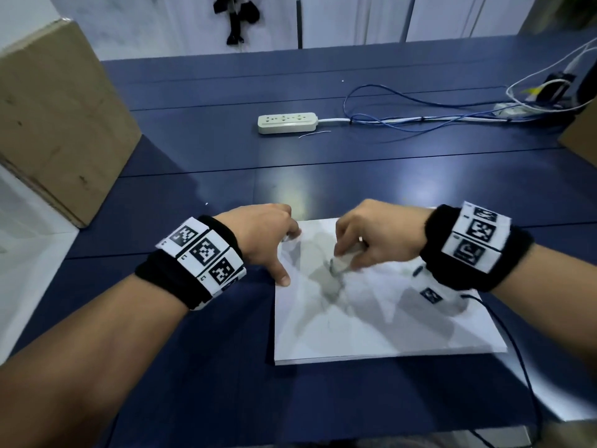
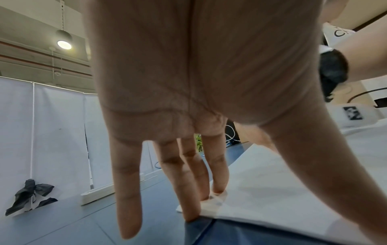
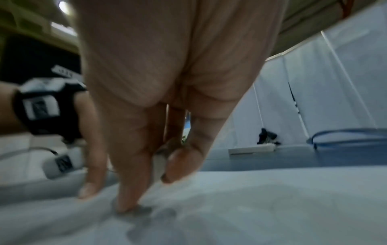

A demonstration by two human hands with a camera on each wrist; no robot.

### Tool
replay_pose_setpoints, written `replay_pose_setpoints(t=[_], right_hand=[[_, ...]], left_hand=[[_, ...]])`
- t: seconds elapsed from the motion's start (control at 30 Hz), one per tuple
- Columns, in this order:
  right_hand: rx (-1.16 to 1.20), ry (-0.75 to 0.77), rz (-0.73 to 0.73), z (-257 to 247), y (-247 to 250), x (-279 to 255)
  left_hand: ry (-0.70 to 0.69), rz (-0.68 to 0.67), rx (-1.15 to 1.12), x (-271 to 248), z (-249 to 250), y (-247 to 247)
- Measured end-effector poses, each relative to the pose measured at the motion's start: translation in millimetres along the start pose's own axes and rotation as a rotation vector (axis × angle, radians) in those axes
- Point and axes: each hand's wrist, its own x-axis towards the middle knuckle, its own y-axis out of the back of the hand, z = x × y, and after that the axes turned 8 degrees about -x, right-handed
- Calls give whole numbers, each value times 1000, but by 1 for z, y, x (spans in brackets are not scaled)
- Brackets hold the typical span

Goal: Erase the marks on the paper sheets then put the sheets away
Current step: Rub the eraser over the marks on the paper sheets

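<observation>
I have the stack of paper sheets lying flat on the blue table, right in front of me. My left hand is spread with straight fingers, pressing down the stack's far left corner. My right hand is curled over the middle of the top sheet, fingertips pinching what looks like a small eraser against grey smudged marks; motion blur hides its shape.

Bare forearms — black wristbands bearing white square-coded tags.
</observation>
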Motion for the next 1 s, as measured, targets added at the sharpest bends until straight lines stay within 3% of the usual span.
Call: replay_pose_setpoints(t=[0.07,0.3,0.43,0.53,0.6,0.8,0.9,1.0], right_hand=[[23,13,-56,-3,-1,-3],[-18,-213,71,20,8,30],[-96,-69,87,2,-1,11],[7,20,-71,-13,-2,-6],[16,-8,-87,-8,2,0],[-15,-221,109,21,9,30],[4,-117,99,11,1,13],[76,-24,-61,-4,-1,-4]], left_hand=[[-4,6,7,0,0,0],[-15,-11,5,-5,4,3],[-7,-3,13,-3,4,2],[-2,-1,6,-3,3,2],[4,-7,4,-3,3,2],[0,1,-6,-5,3,2],[9,-2,-4,-3,3,1],[12,-9,6,-3,2,2]])
